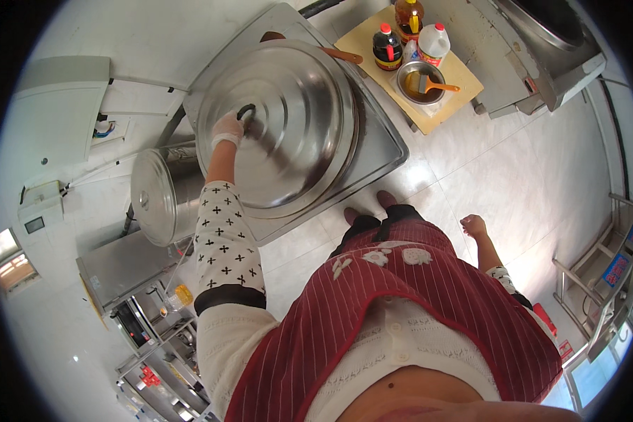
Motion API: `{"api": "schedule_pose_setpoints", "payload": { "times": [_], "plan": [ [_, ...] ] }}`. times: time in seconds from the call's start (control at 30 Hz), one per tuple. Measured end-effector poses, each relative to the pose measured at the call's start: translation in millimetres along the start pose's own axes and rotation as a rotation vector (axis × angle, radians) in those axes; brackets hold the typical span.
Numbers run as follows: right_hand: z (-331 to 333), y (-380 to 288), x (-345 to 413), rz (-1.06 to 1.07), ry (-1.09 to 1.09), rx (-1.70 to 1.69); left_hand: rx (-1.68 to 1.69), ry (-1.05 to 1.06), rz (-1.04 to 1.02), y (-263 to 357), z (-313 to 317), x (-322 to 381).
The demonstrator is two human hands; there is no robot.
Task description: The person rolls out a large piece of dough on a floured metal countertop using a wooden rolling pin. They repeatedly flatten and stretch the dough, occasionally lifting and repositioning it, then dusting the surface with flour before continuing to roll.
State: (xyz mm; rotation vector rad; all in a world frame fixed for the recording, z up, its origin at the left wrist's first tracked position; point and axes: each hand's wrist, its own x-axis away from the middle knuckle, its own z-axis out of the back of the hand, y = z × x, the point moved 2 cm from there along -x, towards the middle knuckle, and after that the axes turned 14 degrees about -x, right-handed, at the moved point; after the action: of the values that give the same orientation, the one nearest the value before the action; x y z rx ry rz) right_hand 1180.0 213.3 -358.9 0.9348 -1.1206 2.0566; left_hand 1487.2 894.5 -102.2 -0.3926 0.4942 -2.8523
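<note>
My left hand (229,130), in a clear disposable glove, grips the black handle (246,111) at the middle of a large round metal lid (306,121). The lid covers a wide pan, whose inside is hidden, on a steel stove top (372,150). Beyond the lid's rim sticks out a wooden handle (345,55); what it belongs to is hidden. My right hand (473,226), bare, hangs low at my side over the tiled floor. Its fingers are curled and nothing shows in them.
A lidded steel pot (155,198) stands left of the stove. On a small board-topped table (464,97) are several bottles (387,47) and a metal bowl (409,95) with a brush (432,84) across it. Steel shelving (163,364) stands lower left, and a metal rack (585,285) at right.
</note>
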Motion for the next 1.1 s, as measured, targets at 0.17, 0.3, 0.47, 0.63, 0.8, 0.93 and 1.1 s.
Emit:
{"api": "schedule_pose_setpoints", "payload": {
  "times": [0.17,0.3,0.47,0.63,0.8,0.93,1.1],
  "plan": [
    [4.9,-7.1,-19.8,0.156,-0.018,0.046,0.091,-0.062,0.026,-20.1,-19.1,7.6],
    [8.6,-17.9,-35.1,0.048,-0.105,0.230,0.221,0.018,0.072,-15.7,-14.3,10.3],
    [20.3,-46.1,-33.8,0.131,-0.046,0.147,0.238,0.063,0.115,-10.6,-21.3,0.7],
    [28.1,-45.1,-35.8,0.218,-0.012,0.235,0.308,0.126,0.076,-6.2,-25.6,3.6],
    [35.3,-2.0,-57.8,0.168,-0.084,0.292,0.489,0.173,-0.056,3.3,-28.0,-5.8],
    [-6.7,-60.3,-36.8,0.319,-0.303,0.431,0.468,0.302,0.199,-55.4,-77.4,54.6],
    [-7.8,-92.0,-92.2,0.289,-0.320,0.464,0.804,0.607,0.473,-30.0,-95.9,210.8]
  ]
}}
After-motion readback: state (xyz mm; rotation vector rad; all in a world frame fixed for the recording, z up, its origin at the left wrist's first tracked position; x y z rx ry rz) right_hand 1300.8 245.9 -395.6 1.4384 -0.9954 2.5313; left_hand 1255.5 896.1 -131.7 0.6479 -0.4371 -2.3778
